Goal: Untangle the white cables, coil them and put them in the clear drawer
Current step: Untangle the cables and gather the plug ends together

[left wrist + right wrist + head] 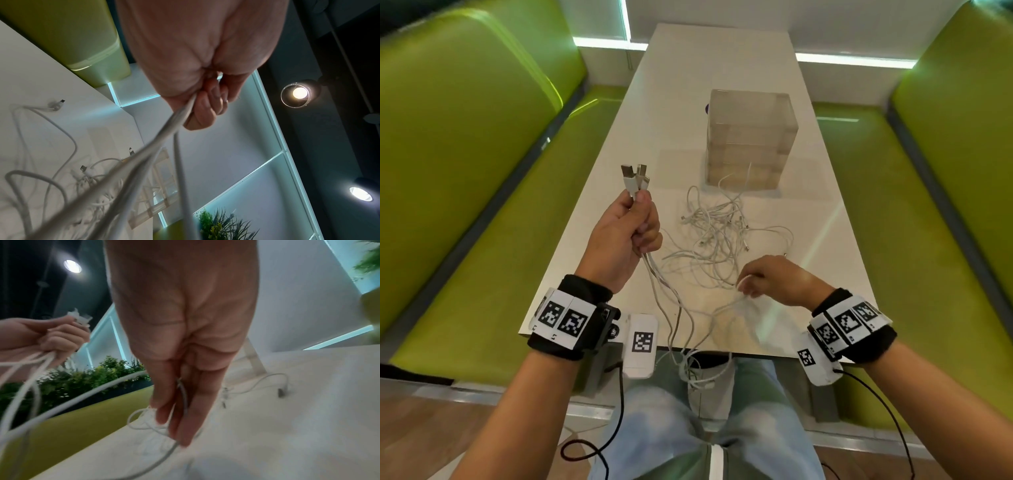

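The left hand (625, 236) is raised, fist clamped on several white cables (717, 236) with USB plugs (635, 176) sticking up. The right hand (774, 281) pinches one strand above the tabletop (681, 102). The remaining tangle lies before the clear drawer unit (751, 137).

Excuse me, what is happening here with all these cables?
A person is sorting white cables at a table. The left hand grips a bunch of cables with the USB plugs sticking up. The right hand pinches one strand near the table edge. A tangled pile lies in front of the clear drawer unit, whose drawers look closed.
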